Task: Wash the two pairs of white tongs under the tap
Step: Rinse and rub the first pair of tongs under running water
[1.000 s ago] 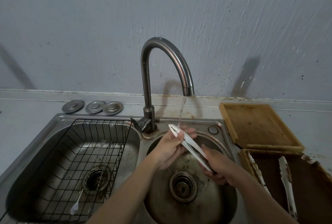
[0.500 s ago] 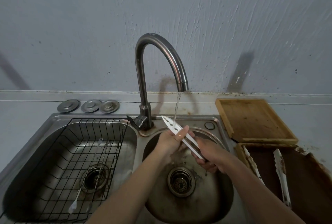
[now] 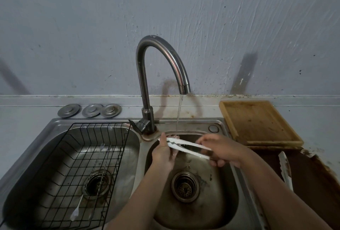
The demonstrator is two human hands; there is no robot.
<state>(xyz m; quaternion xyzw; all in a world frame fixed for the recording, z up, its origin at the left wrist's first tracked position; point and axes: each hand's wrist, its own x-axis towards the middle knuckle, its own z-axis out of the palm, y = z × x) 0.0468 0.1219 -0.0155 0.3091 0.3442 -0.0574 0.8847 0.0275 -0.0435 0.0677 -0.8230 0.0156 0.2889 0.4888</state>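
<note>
White tongs (image 3: 185, 146) are held across the right basin under the tap (image 3: 163, 67): the right hand (image 3: 223, 149) is clenched on the handle, the left hand (image 3: 163, 151) pinches the tips, which should be rubbed beneath the stream.

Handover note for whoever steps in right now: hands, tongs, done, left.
Left hand: closed on the toothed tip end of the white tongs, rubbing it under the stream.
Right hand: holding the handle end of the same tongs, over the right basin.
Tap: running, water landing at the tip end.
Second pair of tongs: lying on the dark tray right of the sink, below the wooden board.
Done: first pair mid-wash.
Left: finish this pair and put it down, then wash the second pair.
</note>
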